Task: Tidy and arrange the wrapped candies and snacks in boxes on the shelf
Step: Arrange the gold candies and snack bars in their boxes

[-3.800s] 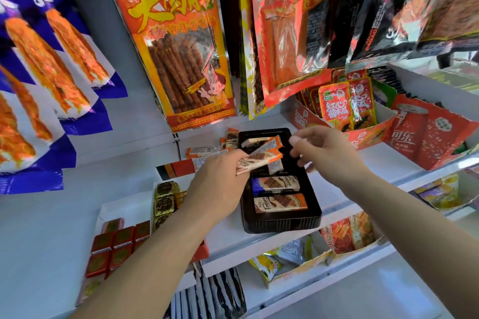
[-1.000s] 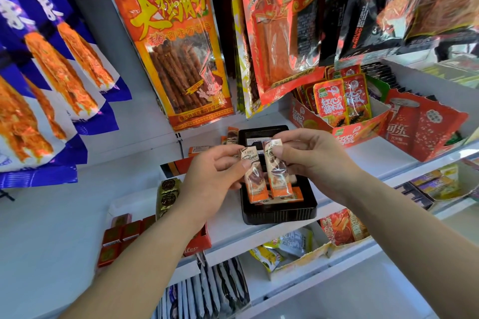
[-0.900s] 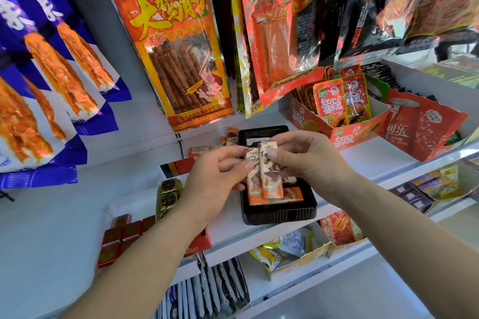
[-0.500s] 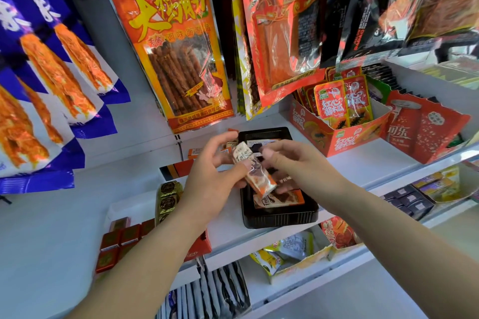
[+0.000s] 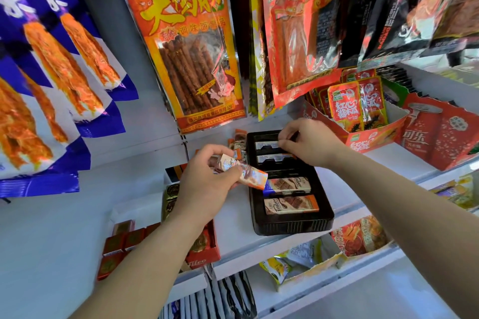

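The left hand [image 5: 204,186] hangs just left of the black tray [image 5: 293,228], fingers and thumb curled tight round a couple of wrapped bars [image 5: 246,173]; their orange end pokes out to the right, over the tray's left edge, and a silvery end shows above the thumb. Over at the far end of the tray, the right hand [image 5: 311,145] has its fingers bunched and bent down, tips pinching the right end of the far bar [image 5: 267,145]; that bar lies crossways in the farthest slot, pale side up. Just nearer sits a second bar [image 5: 272,158], also pale side up; nearer again, a blue-ended bar [image 5: 287,185] and an orange-ended bar [image 5: 290,205], each flat in its own slot. The tray rests on the white shelf [image 5: 233,217]; loose bars [image 5: 239,138] stand at its far left corner. Left and near, gold candies [image 5: 169,197] and a red box [image 5: 202,254] sit partly hidden under the left forearm; far right, a red carton [image 5: 373,137] holds upright packets.
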A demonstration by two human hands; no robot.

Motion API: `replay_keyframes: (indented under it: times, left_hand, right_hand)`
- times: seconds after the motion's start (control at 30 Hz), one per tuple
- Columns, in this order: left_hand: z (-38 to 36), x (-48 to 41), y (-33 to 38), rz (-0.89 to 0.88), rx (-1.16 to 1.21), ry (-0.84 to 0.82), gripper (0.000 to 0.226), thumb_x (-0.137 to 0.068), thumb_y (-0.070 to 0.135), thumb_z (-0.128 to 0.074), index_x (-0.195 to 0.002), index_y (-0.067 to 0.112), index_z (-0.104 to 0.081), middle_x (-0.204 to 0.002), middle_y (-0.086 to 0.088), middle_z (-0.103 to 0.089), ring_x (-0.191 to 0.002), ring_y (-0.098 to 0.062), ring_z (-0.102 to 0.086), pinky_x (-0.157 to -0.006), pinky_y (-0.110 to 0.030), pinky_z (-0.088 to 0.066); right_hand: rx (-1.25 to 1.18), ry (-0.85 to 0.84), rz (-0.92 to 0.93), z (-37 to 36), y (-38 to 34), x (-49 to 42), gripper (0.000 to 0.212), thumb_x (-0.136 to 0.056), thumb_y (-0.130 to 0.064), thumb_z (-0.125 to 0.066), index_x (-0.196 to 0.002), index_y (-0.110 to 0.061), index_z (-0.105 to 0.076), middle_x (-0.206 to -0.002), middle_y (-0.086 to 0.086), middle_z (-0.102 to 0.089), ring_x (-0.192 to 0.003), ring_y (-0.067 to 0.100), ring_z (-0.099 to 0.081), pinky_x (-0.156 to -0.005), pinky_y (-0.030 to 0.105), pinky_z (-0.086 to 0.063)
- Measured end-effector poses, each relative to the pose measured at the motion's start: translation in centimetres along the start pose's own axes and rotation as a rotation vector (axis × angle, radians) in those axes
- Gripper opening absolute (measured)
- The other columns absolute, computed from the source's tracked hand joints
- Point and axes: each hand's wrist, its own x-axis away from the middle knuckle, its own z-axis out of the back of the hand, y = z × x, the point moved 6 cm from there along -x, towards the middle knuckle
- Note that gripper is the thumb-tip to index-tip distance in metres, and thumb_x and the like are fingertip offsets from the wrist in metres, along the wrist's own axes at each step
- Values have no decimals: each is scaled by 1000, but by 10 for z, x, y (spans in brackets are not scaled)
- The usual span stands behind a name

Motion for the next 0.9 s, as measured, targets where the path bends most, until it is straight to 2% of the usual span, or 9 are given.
replay_keyframes:
  times: [0.07, 0.13, 0.23, 0.33, 0.43, 0.53, 0.67, 0.8, 0.9]
  left_hand:
    - [1, 0, -1, -11, -21, 8, 28, -84, 9, -74, -92, 34, -66, -101, -3, -68, -91, -16, -72, -70, -39, -63]
    - [3, -2, -4, -2, -27, 21, 26, -84, 10, -75, -94, 32, -65, -100, -2, -69, -90, -15, -72, -70, -39, -63]
    - [4, -3, -6, 20, -26, 40, 25, -84, 12, -76, -96, 31, -64, -101, -3, -70, -91, -16, -72, -71, -39, -63]
    - [6, -4, -6, 26, -43, 62, 24, -83, 14, -77, -95, 32, -65, -99, 0, -71, -90, -15, -72, -72, -41, -62]
    - [15, -6, -5, 22, -107, 98, 23, -83, 18, -77, -95, 34, -64, -97, 2, -71, -89, -14, -71, -69, -43, -62]
    - [32, -8, -3, 31, -110, 169, 24, -84, 17, -77, -97, 32, -64, -97, 2, -70, -92, -17, -71, -69, -41, -62]
    - [62, -8, -2, 41, -97, 270, 23, -83, 14, -77, -96, 29, -65, -98, 1, -68, -92, -20, -71, -70, -43, -63]
    - [81, -4, -7, 63, -113, 292, 23, -84, 15, -77, -96, 30, -64, -99, 2, -66, -93, -19, -71, -71, -44, -63]
    - [85, 0, -9, 56, -153, 280, 24, -85, 16, -76, -99, 31, -64, -100, 5, -64, -92, -17, -69, -71, -43, -63]
  right_hand:
    - [15, -26, 0, -4, 1, -8, 17, -95, -26, -61, -108, -21, -71, -104, -5, -71, -90, 13, -65, -82, 31, -51]
    - [50, -84, 4, -10, 2, -13, 25, -97, -29, -58, -117, -21, -69, -112, -4, -71, -97, 15, -64, -88, 31, -50]
    - [154, -175, 17, -22, 4, -15, 28, -97, -37, -54, -119, -27, -69, -117, -7, -72, -109, 19, -64, -96, 41, -51]
    - [180, -192, 31, -22, 3, -12, 31, -96, -42, -55, -122, -30, -67, -119, -7, -70, -112, 19, -62, -96, 42, -50]
    - [80, -70, 89, -13, -5, -5, 30, -95, -34, -61, -122, -24, -68, -115, -2, -65, -102, 14, -60, -87, 32, -48]
    - [26, -111, 177, -20, -32, 1, 25, -95, -32, -60, -118, -26, -70, -113, -7, -66, -95, 8, -57, -84, 31, -48]
    - [116, -188, 211, -51, -66, -9, 33, -94, -44, -55, -122, -30, -66, -118, -5, -66, -106, 21, -60, -88, 41, -51]
    - [355, -151, 108, -68, -79, -19, 47, -91, -59, -53, -130, -33, -59, -123, 8, -56, -118, 33, -51, -97, 47, -43]
    - [386, -118, 62, -74, -79, -23, 46, -86, -55, -62, -125, -31, -60, -124, 8, -56, -120, 33, -48, -98, 47, -42]
